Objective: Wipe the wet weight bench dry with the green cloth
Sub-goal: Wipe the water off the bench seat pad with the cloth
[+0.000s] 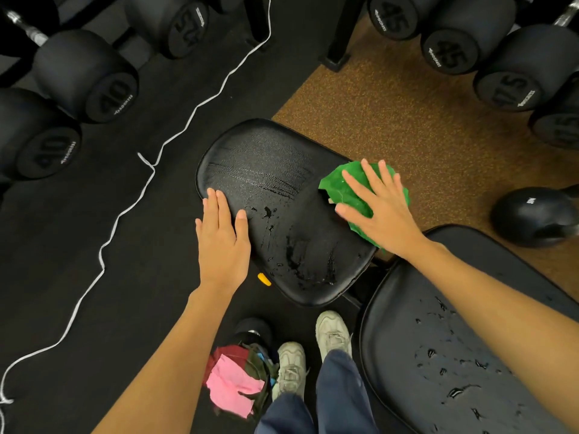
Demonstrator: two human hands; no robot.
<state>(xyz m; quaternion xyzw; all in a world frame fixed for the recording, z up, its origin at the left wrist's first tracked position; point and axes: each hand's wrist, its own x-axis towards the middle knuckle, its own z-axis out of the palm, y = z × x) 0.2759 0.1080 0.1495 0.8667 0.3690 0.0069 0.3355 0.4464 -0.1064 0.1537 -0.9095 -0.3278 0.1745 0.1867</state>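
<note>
Right hand (374, 203), fingers spread flat, presses crumpled green cloth (351, 191) onto right edge of black padded vinyl weight bench seat (275, 195). Left hand (221, 234) lies flat, fingers straight, on seat's left edge. Water beads, apparently, remain on the seat's near half.

Two bench pads (275, 195), one green cloth (354, 195), one kettlebell (532, 217)

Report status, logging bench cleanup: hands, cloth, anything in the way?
Right hand flat, pressing green cloth on seat pad. Left hand flat on pad edge. Droplets remain near edge and on the back pad. Nothing obstructing.
</note>
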